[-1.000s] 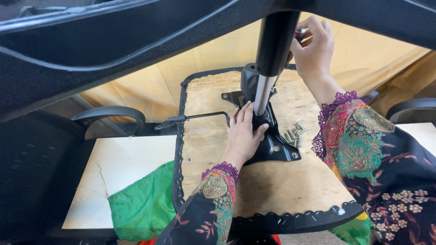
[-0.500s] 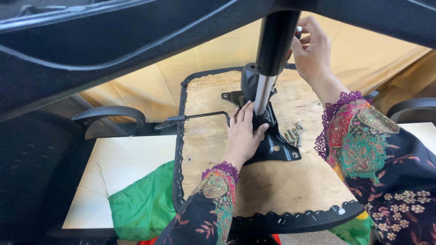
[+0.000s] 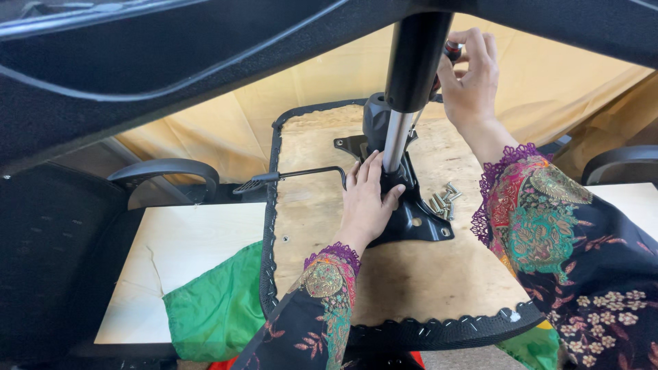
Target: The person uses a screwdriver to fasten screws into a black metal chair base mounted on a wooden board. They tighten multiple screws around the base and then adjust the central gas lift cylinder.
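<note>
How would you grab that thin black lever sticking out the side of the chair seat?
Take the lever at its flat paddle end, far left past the seat's edge, coming from above. That end is wide, hangs free, and lies clear of the left hand.

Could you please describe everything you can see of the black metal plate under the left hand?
The black metal plate looks like painted steel, with bolt holes near its corners. It lies flat on the wooden seat underside, carrying an upright column. The left hand presses on it; loose screws lie beside it.
</note>
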